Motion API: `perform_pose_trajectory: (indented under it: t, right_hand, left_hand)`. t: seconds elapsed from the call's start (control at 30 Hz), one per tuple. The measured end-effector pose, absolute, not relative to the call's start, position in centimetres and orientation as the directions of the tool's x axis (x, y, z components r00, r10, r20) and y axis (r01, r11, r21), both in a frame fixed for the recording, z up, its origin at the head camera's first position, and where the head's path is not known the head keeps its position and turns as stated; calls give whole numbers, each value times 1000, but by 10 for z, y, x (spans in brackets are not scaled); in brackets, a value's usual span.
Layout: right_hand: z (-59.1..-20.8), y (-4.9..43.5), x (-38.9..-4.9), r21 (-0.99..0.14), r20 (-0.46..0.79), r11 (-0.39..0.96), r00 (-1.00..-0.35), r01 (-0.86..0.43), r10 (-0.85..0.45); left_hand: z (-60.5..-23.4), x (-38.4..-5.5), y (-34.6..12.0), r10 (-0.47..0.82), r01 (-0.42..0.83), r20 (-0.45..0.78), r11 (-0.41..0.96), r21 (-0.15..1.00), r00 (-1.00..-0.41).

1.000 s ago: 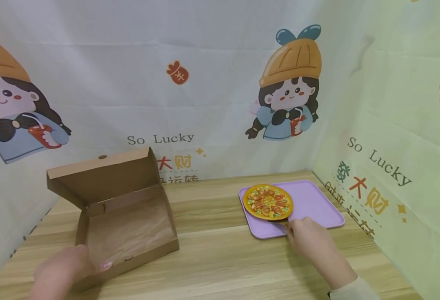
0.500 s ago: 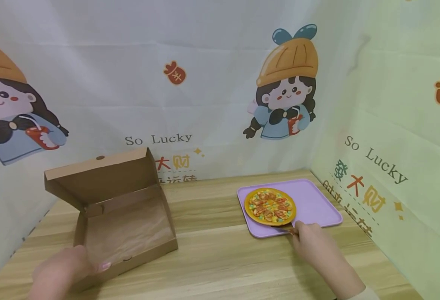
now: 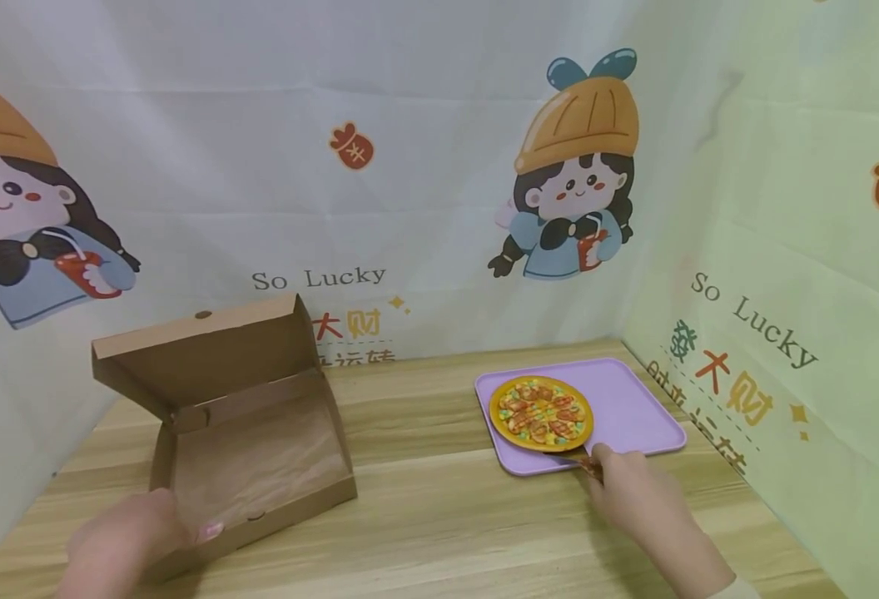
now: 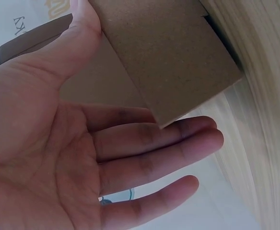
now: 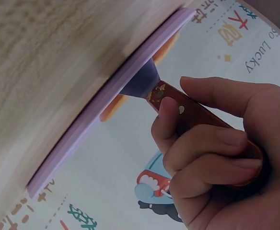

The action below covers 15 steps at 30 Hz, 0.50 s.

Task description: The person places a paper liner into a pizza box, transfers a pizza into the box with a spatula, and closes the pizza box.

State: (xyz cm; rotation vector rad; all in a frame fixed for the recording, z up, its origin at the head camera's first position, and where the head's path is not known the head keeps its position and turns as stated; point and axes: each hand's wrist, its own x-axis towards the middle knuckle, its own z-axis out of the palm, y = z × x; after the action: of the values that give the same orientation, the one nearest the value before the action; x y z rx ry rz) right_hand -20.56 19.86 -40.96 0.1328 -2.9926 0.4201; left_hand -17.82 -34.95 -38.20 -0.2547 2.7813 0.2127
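Observation:
An uncovered cardboard pizza box (image 3: 260,449) stands at left with its lid raised. My left hand (image 3: 128,532) holds its front left corner, the thumb over the front wall; in the left wrist view the other fingers (image 4: 154,165) extend straight beside the cardboard, the index partly hidden. On the purple tray (image 3: 630,403) at right lies a pizza (image 3: 540,412) with a yellow rim. My right hand (image 3: 634,491) grips the brown handle of a spatula (image 5: 197,112). The blade's far end is hidden beneath the pizza's near edge.
A wooden tabletop (image 3: 424,516) lies under the box and tray, with a stretch of bare wood between them. Printed cloth hangs (image 3: 424,208) behind the table and along both sides.
The pizza has shifted slightly toward me and to the right on the tray. My right hand has drawn back a little with the spatula. The left hand stays on the box.

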Motion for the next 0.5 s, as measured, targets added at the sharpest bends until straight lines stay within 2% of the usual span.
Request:
perform_pose_trajectory:
  t: [0.23, 0.5]
  right_hand:
    - [-405, 197, -207, -344, 92, 935, -994, -85, -57]
    - [-409, 201, -208, -380, 72, 923, -997, -63, -38]
  left_hand:
    - [-383, -181, -352, -161, -212, -346, 971, 114, -924]
    - [-386, -182, -354, -155, -206, -349, 972, 113, -924]
